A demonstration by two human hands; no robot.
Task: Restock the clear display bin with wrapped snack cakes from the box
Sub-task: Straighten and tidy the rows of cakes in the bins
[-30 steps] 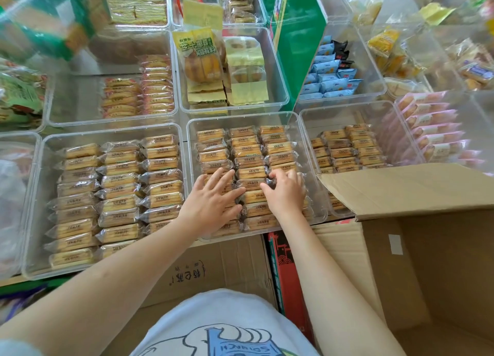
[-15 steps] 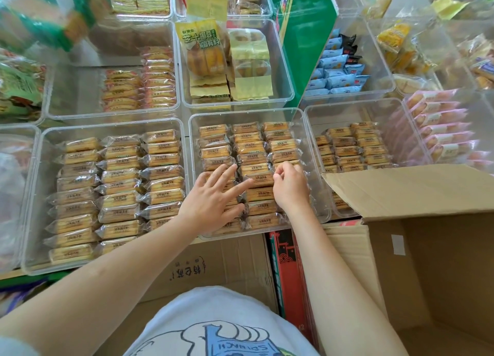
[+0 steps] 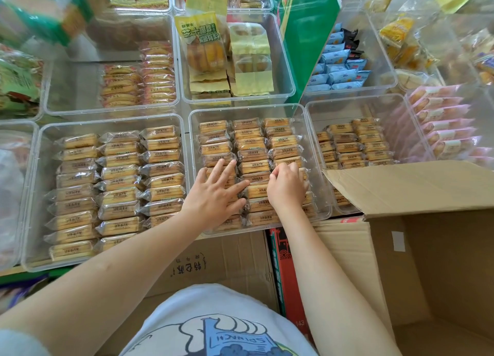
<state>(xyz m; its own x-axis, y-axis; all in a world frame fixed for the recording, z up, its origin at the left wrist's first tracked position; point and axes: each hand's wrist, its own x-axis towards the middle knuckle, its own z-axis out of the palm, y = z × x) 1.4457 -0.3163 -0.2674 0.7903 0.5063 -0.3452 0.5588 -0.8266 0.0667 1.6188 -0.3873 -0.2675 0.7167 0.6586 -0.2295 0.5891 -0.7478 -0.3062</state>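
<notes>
The clear display bin (image 3: 247, 107) in the middle holds three columns of wrapped snack cakes (image 3: 251, 144), golden bars in clear film. My left hand (image 3: 216, 195) lies flat with fingers spread, pressing on the cakes of the left column. My right hand (image 3: 287, 187) is over the right column with its fingers curled, and thumb and fingers pinch a cake there. The open cardboard box (image 3: 441, 262) stands at the lower right. Its flap (image 3: 401, 184) overlaps the neighbouring bin. The box's contents are out of view.
A larger bin of similar cakes (image 3: 120, 181) sits to the left, and a partly filled bin (image 3: 352, 141) to the right. More clear bins of packaged snacks fill the back rows. A green divider (image 3: 307, 34) rises behind. Closed cartons (image 3: 213, 262) stand below the shelf.
Both hands have slid a little farther back along their columns of cakes. The left hand stays flat and the right stays curled.
</notes>
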